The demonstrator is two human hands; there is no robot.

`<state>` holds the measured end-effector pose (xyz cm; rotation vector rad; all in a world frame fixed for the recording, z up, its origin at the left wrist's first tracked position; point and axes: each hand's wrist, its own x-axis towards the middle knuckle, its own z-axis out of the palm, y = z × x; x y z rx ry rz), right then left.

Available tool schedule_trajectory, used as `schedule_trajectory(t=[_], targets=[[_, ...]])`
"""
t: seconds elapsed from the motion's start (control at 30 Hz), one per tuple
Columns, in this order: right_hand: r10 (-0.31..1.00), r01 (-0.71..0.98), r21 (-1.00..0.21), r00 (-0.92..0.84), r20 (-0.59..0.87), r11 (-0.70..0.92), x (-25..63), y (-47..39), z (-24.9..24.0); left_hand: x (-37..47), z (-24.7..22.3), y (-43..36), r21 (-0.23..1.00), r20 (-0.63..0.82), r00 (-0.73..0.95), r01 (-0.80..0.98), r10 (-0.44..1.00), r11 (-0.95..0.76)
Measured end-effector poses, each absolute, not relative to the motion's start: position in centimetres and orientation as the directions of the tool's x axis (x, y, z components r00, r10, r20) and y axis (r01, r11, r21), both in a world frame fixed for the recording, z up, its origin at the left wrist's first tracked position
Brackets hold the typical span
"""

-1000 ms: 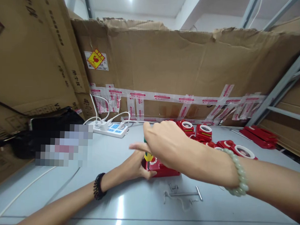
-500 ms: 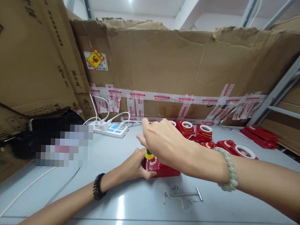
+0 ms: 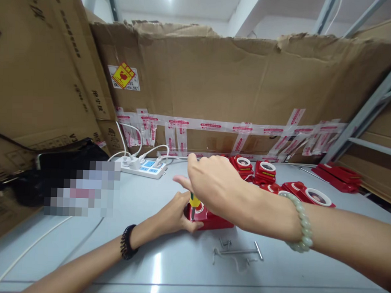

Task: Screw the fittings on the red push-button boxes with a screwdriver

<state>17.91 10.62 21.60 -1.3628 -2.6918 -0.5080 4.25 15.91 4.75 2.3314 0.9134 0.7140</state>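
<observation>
A red device (image 3: pixel 217 222) lies on the grey table in front of me. My left hand (image 3: pixel 178 212) grips its left end, with the thumb along the near side and the fingers behind. Above that end, my right hand (image 3: pixel 210 179) is closed round a screwdriver (image 3: pixel 194 203) with a yellow and green handle. Its shaft points down and its tip meets the left end of the device. The right hand and wrist hide the top of the handle and part of the device. My right thumb sticks out to the left.
Metal rods with a T-shaped end (image 3: pixel 239 252) and a white cord lie nearer me. Several red devices with white rings (image 3: pixel 265 167) stand at the back right, beside a red case (image 3: pixel 337 177). A white power strip (image 3: pixel 143 167) and a black bag (image 3: pixel 66 172) are at the left.
My right hand has turned slightly round the screwdriver handle, and its thumb now reaches a little farther left. The left hand still holds the device in the same place.
</observation>
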Motion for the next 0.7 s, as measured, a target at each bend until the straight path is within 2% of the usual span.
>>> schedule_trajectory(t=[0.1,0.17,0.27,0.43,0.6,0.7], targets=[[0.644,0.696,0.226,-0.717,0.267,0.681,18.8,10.8,21.7,4.3,5.3,15.8,0.617,0.277,0.629,0.462,0.726,-0.637],[0.605,0.647,0.215,-0.762,0.230,0.732,19.2,10.5,22.1,4.3,5.2,15.9,0.596,0.295,0.635,0.461,0.714,-0.657],[0.633,0.650,0.202,-0.760,0.151,0.733,19.0,10.1,22.6,4.2,4.8,16.2,0.573,0.326,0.644,0.447,0.692,-0.687],[0.753,0.779,0.218,-0.625,0.204,0.588,18.2,10.1,22.3,4.1,4.8,16.1,0.619,0.311,0.647,0.418,0.696,-0.665],[0.616,0.641,0.114,-0.764,0.190,0.759,19.4,10.4,22.1,4.1,4.7,16.1,0.586,0.271,0.631,0.491,0.727,-0.645],[0.610,0.638,0.146,-0.768,0.197,0.756,19.2,10.3,22.1,4.0,4.2,16.3,0.564,0.299,0.623,0.495,0.722,-0.661]])
